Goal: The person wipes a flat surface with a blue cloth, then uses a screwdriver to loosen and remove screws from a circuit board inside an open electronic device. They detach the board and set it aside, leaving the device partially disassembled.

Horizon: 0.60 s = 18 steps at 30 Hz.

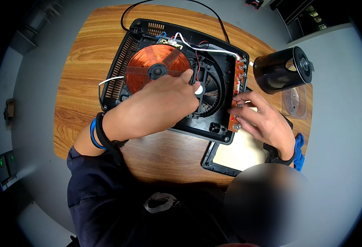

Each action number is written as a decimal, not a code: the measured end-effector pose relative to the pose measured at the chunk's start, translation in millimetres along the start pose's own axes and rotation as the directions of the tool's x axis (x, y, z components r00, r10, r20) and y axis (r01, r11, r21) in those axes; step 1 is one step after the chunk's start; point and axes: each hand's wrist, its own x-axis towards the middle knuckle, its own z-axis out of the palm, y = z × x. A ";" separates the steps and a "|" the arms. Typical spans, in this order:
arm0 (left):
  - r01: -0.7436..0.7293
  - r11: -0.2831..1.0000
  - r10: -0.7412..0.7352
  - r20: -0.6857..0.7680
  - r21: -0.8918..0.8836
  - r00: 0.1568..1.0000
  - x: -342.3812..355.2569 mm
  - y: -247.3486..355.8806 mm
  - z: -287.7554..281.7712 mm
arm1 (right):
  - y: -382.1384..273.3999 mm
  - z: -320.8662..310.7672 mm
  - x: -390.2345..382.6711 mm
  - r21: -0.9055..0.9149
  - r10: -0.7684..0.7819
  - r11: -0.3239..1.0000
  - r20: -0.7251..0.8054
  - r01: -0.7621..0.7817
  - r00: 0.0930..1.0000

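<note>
An opened induction cooker (176,125) lies on the table, its black base holding a round copper coil (142,61) and a cooling fan (210,96). My left hand (160,99) reaches across the coil to the fan's white hub. Its fingers are bent, and one fingertip lies beside thin red and black wires (197,61); whatever is under the fingers is hidden. At the right side of the base, my right hand (265,119) grips a narrow reddish-brown circuit board (237,78) near its lower end. A white cable (211,49) runs to the board's top end.
A black cylindrical container (275,70) lies at the right, next to a clear plastic piece (295,101). Under my right hand is a black-framed panel (226,158) with a cream surface. Blue cloth (299,150) sits by my right wrist. A black cord (214,14) loops behind the cooker.
</note>
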 end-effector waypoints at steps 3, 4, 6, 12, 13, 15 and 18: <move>-0.012 1.000 0.011 -0.030 -0.018 0.999 -1.9 -1.3 2.1 | -2.3 1.3 1.5 -0.027 -0.002 1.000 0.025 0.002 1.000; -0.016 1.000 0.016 -0.030 -0.020 0.999 -1.4 -1.3 0.9 | -1.7 1.5 0.3 -0.050 -0.005 0.999 0.032 0.006 0.999; -0.017 1.000 0.016 -0.022 -0.018 1.000 -0.8 -1.1 -0.4 | -1.7 0.6 -1.1 -0.076 -0.007 0.997 0.040 0.010 0.999; -0.004 1.000 0.004 0.018 -0.008 1.000 0.7 -0.3 -1.7 | -8.3 -4.4 -3.4 -0.041 0.054 0.998 0.004 -0.054 0.999; 0.000 1.000 0.000 0.020 0.002 1.000 0.5 -0.5 -1.2 | -8.5 -4.5 -3.7 -0.034 0.061 0.998 0.000 -0.061 0.998; 0.003 1.000 -0.003 0.032 0.010 0.999 0.7 -0.4 -1.7 | -8.0 -4.5 -4.2 -0.031 0.062 0.998 -0.014 -0.063 0.998; -0.008 1.000 0.008 0.027 0.019 1.000 0.8 0.1 -3.3 | -6.8 -4.8 -4.3 -0.040 0.041 0.998 -0.035 -0.042 0.999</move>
